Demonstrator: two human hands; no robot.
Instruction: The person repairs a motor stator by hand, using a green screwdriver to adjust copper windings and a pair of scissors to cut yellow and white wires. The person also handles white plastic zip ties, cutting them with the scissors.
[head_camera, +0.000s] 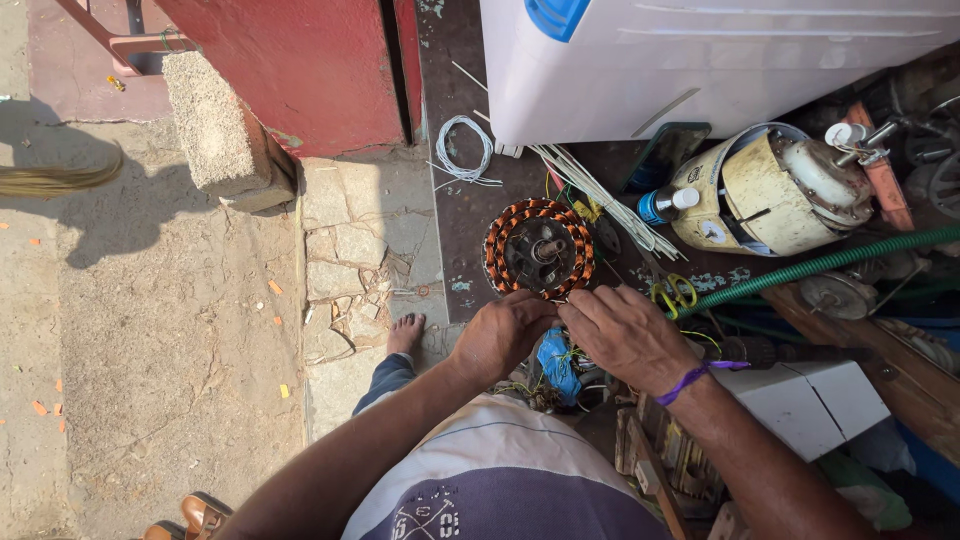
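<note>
Both bare forearms reach forward and converge; the left hand (500, 335) curls knuckles-up, fingers bent; the right hand (625, 335) lies beside it, fingertips touching.

Open floor (150, 330) is left free on the left; the right is blocked by a motor housing (765, 190), green hose (820, 265) and white box (810, 400).

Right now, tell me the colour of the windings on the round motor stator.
Copper-orange windings with dark bands; head view.

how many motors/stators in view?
2. A copper-wound stator lies on the floor just beyond the left hand and right hand. A cream motor lies at upper right, below the white appliance. Clutter at right may hide more.
</note>
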